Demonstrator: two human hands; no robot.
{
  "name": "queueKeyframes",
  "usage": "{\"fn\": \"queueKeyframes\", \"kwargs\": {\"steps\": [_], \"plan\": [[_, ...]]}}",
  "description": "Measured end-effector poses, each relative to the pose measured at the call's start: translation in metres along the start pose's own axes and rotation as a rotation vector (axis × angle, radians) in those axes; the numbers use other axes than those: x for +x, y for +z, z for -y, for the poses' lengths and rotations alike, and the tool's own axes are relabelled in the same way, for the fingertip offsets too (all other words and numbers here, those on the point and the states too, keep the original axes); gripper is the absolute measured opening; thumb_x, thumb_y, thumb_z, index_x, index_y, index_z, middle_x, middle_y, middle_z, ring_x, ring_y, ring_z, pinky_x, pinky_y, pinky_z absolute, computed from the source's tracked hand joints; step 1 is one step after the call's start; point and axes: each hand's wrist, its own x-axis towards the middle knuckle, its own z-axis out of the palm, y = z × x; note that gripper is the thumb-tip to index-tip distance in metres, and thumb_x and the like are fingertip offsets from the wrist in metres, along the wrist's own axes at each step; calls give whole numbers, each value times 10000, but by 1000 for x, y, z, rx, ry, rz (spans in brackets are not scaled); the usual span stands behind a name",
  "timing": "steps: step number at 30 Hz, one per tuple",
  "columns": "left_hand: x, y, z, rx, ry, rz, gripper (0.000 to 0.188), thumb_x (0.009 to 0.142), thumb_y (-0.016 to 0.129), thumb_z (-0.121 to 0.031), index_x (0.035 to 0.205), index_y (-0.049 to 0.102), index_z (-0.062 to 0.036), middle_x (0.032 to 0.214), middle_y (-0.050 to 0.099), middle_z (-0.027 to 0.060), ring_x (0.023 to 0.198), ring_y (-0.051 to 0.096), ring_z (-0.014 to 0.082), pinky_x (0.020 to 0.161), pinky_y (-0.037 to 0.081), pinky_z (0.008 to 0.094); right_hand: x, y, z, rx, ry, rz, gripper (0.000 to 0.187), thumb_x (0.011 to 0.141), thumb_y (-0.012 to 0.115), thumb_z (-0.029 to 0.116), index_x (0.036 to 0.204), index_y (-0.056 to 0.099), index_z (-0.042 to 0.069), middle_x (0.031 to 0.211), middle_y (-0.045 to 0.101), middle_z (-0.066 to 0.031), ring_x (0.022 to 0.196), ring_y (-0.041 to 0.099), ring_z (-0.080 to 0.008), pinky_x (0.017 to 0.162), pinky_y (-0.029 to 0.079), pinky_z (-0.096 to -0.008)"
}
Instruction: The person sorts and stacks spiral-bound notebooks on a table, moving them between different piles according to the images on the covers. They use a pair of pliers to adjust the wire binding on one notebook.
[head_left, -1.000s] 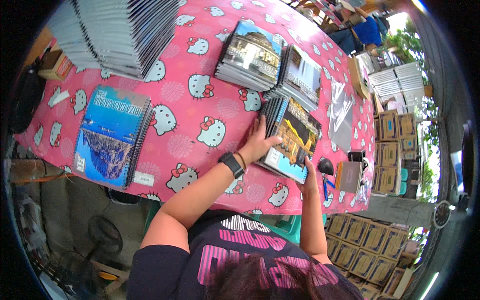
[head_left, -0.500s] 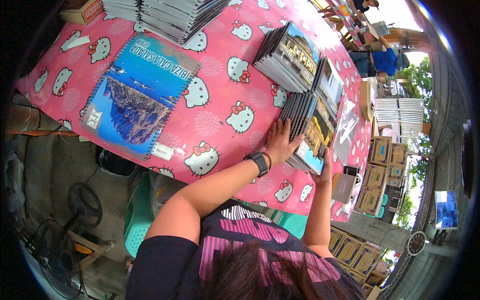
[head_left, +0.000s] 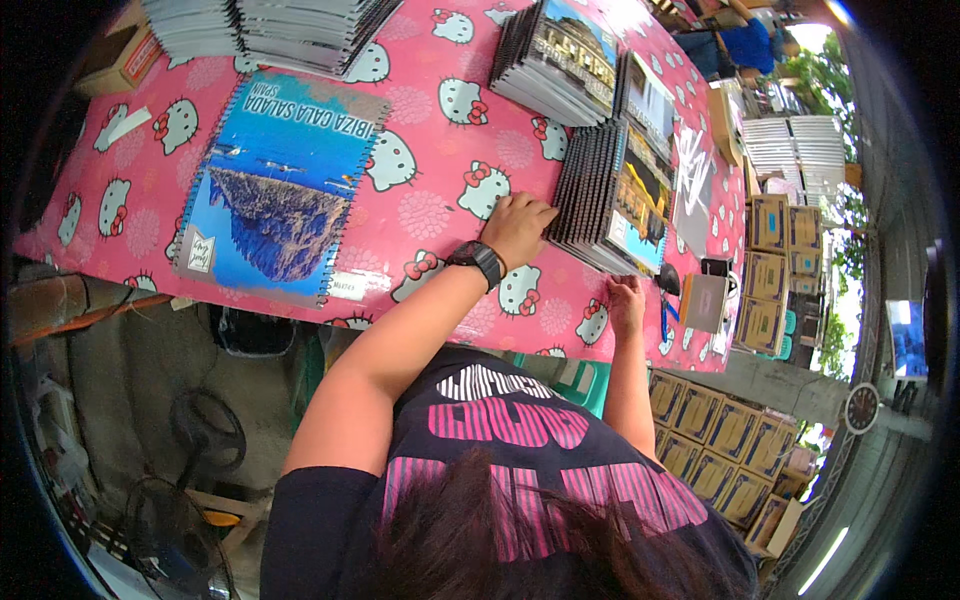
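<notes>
On the pink tabletop (head_left: 380,235), any grip by the curled fingers of the right hand (head_left: 626,296) could not be told; by the left hand (head_left: 514,232), fingers relaxed, nothing was held. One blue book (head_left: 280,190) seemed left unstacked; beside both hands, a book stack (head_left: 605,195) was already squared, two others (head_left: 575,60) formed beyond.

Head view: wide fisheye, head-worn, facing down and forward at close range over the counter (head_left: 430,215) from its near side.
</notes>
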Motion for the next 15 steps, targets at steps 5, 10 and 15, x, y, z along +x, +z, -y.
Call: {"fn": "queueKeyframes", "kwargs": {"steps": [5,10,15], "plan": [[7,22,-2,-12,24,-6,477,615,667,-44,1066,535,42,958,560,129,953,493,290,846,411,346,-19,30,12,-336,-57,-8,353,736,495,-34,1085,497,19,998,555,-29,838,527,-117,696,421,-217],[2,32,-10,-51,-6,16,445,660,625,-51,1084,522,38,987,560,142,968,491,301,865,405,353,-18,15,9,-270,-86,-18,254,735,480,-35,977,517,29,942,549,-33,827,522,-122,694,435,-226],[8,13,-14,-101,9,153,414,686,610,-92,1077,544,26,1022,586,166,966,534,310,870,422,367,-8,-13,-3,-704,-320,-168,200,758,508,18,948,567,2,845,602,-90,726,579,-146,625,465,-267]]}}
